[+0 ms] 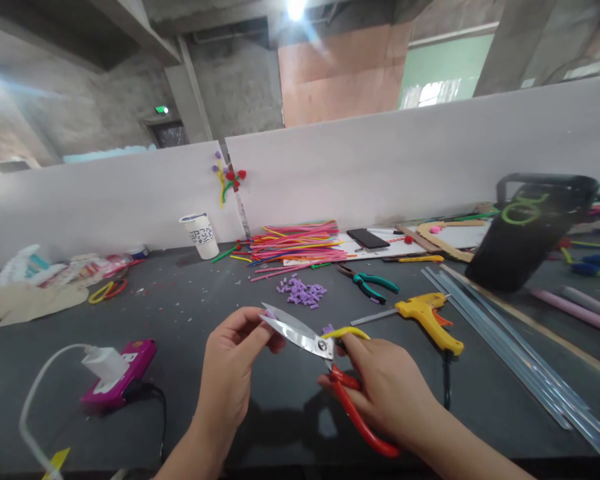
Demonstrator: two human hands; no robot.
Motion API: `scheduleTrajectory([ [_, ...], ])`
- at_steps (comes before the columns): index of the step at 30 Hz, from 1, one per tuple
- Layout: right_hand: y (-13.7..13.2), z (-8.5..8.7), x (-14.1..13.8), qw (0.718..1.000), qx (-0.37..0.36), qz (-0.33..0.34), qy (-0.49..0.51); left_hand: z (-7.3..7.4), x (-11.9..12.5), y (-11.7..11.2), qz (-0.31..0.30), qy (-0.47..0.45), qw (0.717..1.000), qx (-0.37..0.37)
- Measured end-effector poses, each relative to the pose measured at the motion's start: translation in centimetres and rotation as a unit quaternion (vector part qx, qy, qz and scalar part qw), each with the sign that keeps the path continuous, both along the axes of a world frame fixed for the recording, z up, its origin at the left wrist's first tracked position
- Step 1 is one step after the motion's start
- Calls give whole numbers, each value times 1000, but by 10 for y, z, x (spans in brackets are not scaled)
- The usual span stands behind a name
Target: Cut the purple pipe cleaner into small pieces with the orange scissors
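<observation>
Left hand (233, 360): grip closed, thumb and fingertips pinching a purple piece (270, 314) at the tips of the scissors (323, 345). Remaining fingers curled.

Right hand (395, 383): grip wrapped about the scissors' handles, one yellow, one red. Blades narrowly parted, pointing at the left hand's fingertips; whether they touch the piece cannot be told.

Purple bits (301, 292): loose heap on the counter (175, 323), beyond the scissors; a few more lie beside the pivot.

Cup (200, 237): white, standing, dark blue markings on its side; not readable.

Black case (530, 233): at right, leaning, with a handle. Green emblem, a ring and a further character; reading uncertain.

Exit-type sign (161, 109): lit green, on the far wall; too small to read.

Phone (368, 238): black, flat, no label visible.

Pliers (373, 283): teal and black handles, right of the heap; no brand legible.

Glue gun (425, 313): yellow, orange trigger, lying on its side; no lettering legible.

Power strip (120, 377): magenta, at left, white plug (105, 367) inserted.
</observation>
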State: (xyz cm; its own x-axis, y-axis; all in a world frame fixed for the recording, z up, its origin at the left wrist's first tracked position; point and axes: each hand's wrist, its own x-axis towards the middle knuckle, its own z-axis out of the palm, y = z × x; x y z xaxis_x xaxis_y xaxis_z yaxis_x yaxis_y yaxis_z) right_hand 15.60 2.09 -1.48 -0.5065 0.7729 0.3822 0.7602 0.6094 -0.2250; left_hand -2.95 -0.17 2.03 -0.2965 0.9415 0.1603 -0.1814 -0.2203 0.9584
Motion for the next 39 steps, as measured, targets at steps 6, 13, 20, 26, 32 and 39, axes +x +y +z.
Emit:
scheduleTrajectory([
  [6,0,-2,-3,1000,14,-5,-6,-1,0,-2,-6,12,1000,5],
  [13,-1,-3,-2,999,35,1,-6,0,1,0,-11,-7,1000,0],
  [20,0,-7,-2,998,58,0,-2,0,1,0,-1,-18,1000,-5],
  [26,0,-7,-3,997,75,7,3,0,0,-1,-3,-20,1000,3],
  [32,1,-7,-5,998,70,5,-1,1,-1,0,-3,-17,1000,5],
  [39,1,-6,-4,997,74,-3,-14,1,-5,-1,2,-2,1000,8],
])
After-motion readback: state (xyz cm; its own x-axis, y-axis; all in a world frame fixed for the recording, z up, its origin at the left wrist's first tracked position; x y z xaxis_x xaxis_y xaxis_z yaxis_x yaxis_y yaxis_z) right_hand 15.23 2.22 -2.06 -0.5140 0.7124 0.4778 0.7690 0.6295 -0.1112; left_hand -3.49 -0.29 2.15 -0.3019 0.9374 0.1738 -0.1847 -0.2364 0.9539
